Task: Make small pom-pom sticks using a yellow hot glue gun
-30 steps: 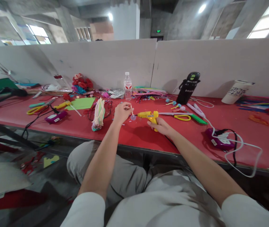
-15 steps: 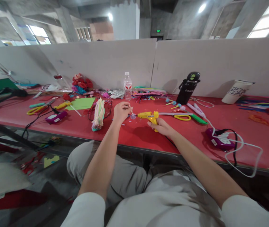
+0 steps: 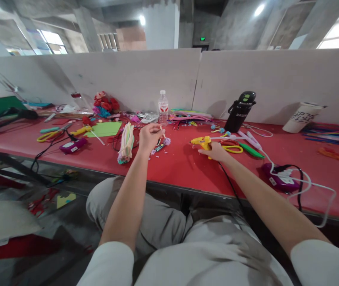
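My left hand [image 3: 149, 138] is closed in a pinch on a thin pale stem with a small purple fluffy tuft [image 3: 166, 141] at its lower end, just over the table. Around the handle of a yellow hot glue gun [image 3: 201, 141] are the fingers of my right hand [image 3: 217, 151], and its nozzle points left. Below the tuft lie a small dark-and-light tool I cannot make out and several purple scraps. A bundle of pastel pipe cleaners [image 3: 126, 143] lies left of my left hand. Yellow-handled scissors [image 3: 233, 149] lie beside my right hand.
On the red table [image 3: 175, 171] stand a water bottle [image 3: 163, 109], a black flask [image 3: 240, 112] and a white cup [image 3: 302, 117]. Purple power blocks [image 3: 281, 180] with cords sit right and left. Small fluffy flowers, a green knife and more pipe cleaners lie behind. A partition closes the back.
My right hand has drawn the glue gun rightward, away from the purple tuft. My left hand still pinches the stem and has barely moved. The view has shifted slightly.
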A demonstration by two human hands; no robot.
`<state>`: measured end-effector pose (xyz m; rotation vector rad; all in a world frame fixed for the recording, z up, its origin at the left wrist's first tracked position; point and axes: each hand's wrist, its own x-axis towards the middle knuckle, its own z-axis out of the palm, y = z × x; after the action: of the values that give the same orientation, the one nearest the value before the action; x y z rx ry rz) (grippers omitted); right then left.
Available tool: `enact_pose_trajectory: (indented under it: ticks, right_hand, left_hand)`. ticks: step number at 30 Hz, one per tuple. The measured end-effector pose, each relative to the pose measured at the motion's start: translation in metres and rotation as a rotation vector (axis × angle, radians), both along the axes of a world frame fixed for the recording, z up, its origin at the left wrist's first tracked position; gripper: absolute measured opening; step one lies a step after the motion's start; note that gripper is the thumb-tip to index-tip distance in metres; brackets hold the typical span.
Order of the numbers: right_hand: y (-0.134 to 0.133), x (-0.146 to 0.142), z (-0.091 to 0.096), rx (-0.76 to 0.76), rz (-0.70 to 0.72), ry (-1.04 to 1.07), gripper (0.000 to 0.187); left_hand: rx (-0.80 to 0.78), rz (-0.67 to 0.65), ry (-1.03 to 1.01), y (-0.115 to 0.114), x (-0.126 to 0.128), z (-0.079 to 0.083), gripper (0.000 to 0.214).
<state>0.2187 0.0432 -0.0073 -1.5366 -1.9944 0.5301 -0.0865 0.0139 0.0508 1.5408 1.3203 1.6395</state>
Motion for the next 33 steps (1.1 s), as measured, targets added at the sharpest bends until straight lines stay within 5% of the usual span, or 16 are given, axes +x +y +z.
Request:
enact_pose_trajectory:
  ticks: [4, 8, 10, 12, 14, 21, 29, 33]
  right_hand:
    - [-0.012, 0.006, 0.004, -0.031, -0.024, -0.081, 0.046]
    - [-0.048, 0.008, 0.019, 0.158, -0.211, -0.059, 0.045]
    - [-0.066, -0.003, 0.024, 0.193, -0.001, -0.027, 0.036]
    - [-0.075, -0.027, 0.025, 0.088, 0.403, -0.023, 0.029]
    - [-0.07, -0.06, 0.021, 0.07, 0.565, -0.032, 0.02]
    - [-0.005, -0.154, 0.001, 0.066, 0.442, -0.106, 0.008]
    - [0.005, -0.157, -0.013, 0.127, 0.362, -0.004, 0.002]
    - [0.011, -0.154, -0.016, 0.151, 0.465, 0.065, 0.011]
  left_hand:
    - [0.009, -0.028, 0.012, 0.0, 0.0, -0.002, 0.027]
    - [0.035, -0.015, 0.017, -0.002, -0.002, -0.003, 0.025]
    - [0.045, 0.005, 0.044, -0.005, -0.002, -0.002, 0.026]
    - [0.039, 0.03, 0.073, -0.008, -0.002, 0.0, 0.026]
    - [0.022, 0.05, 0.072, -0.011, -0.003, 0.003, 0.027]
    - [0.033, 0.057, 0.034, -0.01, -0.011, 0.006, 0.028]
    - [0.028, 0.083, 0.057, -0.013, -0.01, 0.008, 0.023]
    - [0.029, 0.094, 0.068, -0.011, -0.012, 0.006, 0.024]
